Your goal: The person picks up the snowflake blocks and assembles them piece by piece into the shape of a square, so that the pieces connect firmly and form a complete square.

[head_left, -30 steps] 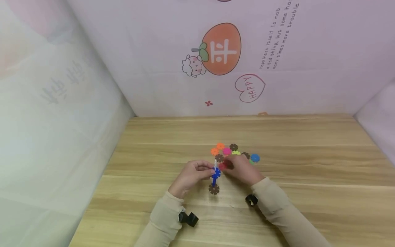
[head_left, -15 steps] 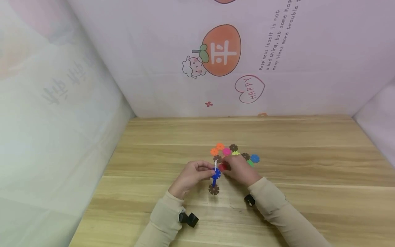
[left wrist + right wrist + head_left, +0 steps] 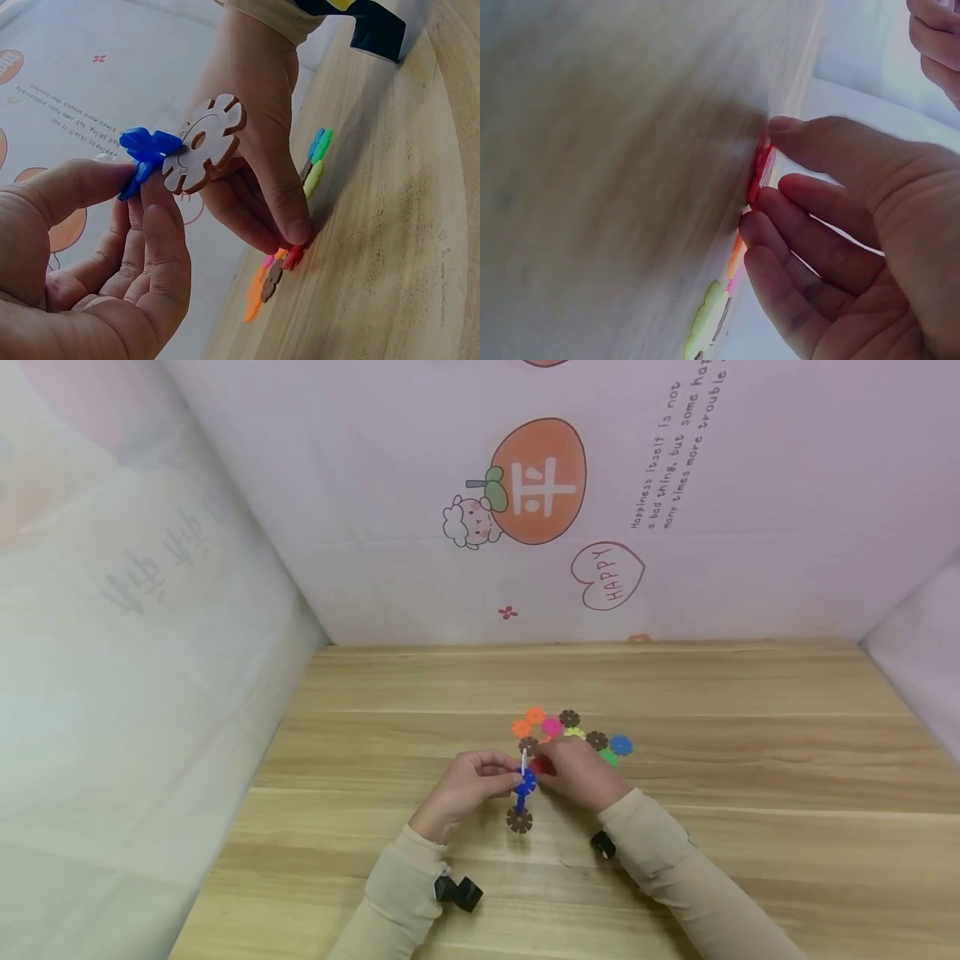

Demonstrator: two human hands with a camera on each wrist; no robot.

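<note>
Far behind the red disc [image 3: 539, 766] hangs a big pale wall sheet [image 3: 420, 568] with pictures and words on it. Under and all around the red disc is the wooden bench [image 3: 675, 685]. Two tan sleeves [image 3: 397, 877] are on the person's side of the red disc.

The right hand [image 3: 582, 770] reaches the red disc from the right. Its thumb and fingertips pinch the edge of the red disc, down at the bench top, and the other fingers are bent a little. The left hand [image 3: 467, 787] is to the left of the red disc, up off the bench. Its thumb and finger pinch a blue piece [image 3: 528, 782] of a small joined toy, just left of the red disc. The toy also has a white piece [image 3: 524, 761] and a brown disc [image 3: 519, 820].

Past the red disc, a bit left, lie two orange discs [image 3: 535, 716]. A pink disc [image 3: 552, 727] is straight past it. A yellow disc [image 3: 575, 734], a green disc [image 3: 610, 758] and a light blue disc [image 3: 621, 745] lie past it to the right.
</note>
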